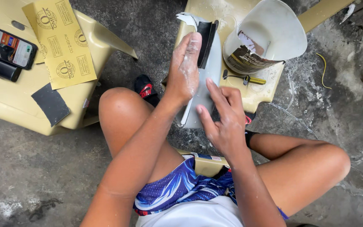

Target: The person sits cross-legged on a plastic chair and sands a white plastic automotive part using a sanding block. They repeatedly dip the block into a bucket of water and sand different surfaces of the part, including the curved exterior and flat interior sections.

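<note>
White filler dust coats your left hand (184, 69), clamped on the grey panel (202, 90) propped against the yellow stool (255, 94), while your right hand (223, 120), fingers spread, rests flat on its smoothed face, sanding seemingly midway, dark sandpaper (206, 42) at the top.

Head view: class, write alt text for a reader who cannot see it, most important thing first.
A seated person's dusty left hand grips a long grey panel while the right hand touches its surface with the fingertips. A tilted white bucket and a screwdriver lie just beyond; sandpaper sheets and a phone rest on a yellow plastic stool at left.
</note>
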Available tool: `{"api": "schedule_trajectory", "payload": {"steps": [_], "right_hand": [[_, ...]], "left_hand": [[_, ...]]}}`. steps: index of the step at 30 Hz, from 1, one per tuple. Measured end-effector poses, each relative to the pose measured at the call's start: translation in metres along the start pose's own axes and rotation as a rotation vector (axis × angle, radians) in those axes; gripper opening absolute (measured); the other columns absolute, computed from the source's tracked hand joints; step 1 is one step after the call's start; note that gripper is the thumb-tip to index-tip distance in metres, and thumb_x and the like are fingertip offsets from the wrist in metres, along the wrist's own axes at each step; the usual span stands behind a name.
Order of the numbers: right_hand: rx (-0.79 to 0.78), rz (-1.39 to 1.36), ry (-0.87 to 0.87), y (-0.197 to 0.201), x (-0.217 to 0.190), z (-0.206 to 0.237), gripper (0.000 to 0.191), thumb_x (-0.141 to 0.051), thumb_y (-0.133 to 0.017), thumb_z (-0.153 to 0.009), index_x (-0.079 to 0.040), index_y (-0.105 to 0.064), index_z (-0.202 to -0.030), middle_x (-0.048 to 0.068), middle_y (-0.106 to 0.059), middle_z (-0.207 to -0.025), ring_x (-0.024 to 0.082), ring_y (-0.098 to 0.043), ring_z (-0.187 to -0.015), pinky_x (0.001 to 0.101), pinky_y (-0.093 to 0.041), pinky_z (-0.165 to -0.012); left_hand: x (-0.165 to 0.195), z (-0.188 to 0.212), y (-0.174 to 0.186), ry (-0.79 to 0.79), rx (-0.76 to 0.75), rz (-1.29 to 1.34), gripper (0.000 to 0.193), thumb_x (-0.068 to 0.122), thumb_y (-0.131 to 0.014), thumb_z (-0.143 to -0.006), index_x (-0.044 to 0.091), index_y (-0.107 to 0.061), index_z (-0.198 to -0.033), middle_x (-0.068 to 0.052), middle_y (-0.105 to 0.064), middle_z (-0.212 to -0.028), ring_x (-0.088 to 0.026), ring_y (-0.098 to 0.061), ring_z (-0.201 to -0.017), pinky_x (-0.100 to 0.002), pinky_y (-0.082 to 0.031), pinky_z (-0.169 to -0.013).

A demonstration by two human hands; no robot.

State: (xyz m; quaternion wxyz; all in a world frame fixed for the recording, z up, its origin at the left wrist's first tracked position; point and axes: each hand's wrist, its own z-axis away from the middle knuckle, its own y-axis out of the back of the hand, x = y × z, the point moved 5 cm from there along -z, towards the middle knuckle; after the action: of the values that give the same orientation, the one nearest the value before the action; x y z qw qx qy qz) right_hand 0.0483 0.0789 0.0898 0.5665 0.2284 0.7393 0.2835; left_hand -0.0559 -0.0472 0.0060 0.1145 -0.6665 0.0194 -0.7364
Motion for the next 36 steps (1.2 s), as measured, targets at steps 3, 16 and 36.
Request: {"api": "schedule_trajectory", "payload": {"steps": [3,16,36], "right_hand": [[-0.078,0.021,-0.007,-0.007,-0.003,-0.009,0.048,-0.011,-0.079,-0.091,-0.006,-0.068,-0.138,0.014,-0.052,-0.113,0.024,-0.054,-0.099,0.0327,-0.050,-0.088],[0.236,-0.628,-0.190,0.024,0.028,-0.014,0.027,-0.006,-0.070,-0.098,-0.004,-0.055,-0.120,0.010,-0.059,-0.121,0.011,-0.063,-0.094,0.0226,-0.055,-0.079],[0.384,-0.205,-0.174,0.027,0.021,-0.089,0.023,-0.012,-0.081,-0.102,-0.002,-0.061,-0.096,-0.001,-0.055,-0.088,0.008,-0.046,-0.079,0.0240,-0.043,-0.071]], "left_hand": [[0.003,0.000,-0.002,-0.030,0.003,-0.003,0.056,0.045,-0.048,-0.109,-0.007,-0.064,-0.120,-0.007,-0.063,-0.100,-0.013,-0.053,-0.093,-0.029,-0.049,-0.086],[0.032,0.020,-0.009,-0.117,-0.308,0.302,0.049,0.045,-0.044,-0.119,-0.002,-0.054,-0.109,-0.005,-0.050,-0.100,-0.008,-0.048,-0.092,-0.025,-0.046,-0.087],[0.028,0.033,-0.025,-0.107,-0.212,0.314,0.045,0.034,-0.041,-0.118,0.000,-0.055,-0.144,-0.008,-0.064,-0.128,-0.011,-0.056,-0.118,-0.027,-0.047,-0.107]]}}
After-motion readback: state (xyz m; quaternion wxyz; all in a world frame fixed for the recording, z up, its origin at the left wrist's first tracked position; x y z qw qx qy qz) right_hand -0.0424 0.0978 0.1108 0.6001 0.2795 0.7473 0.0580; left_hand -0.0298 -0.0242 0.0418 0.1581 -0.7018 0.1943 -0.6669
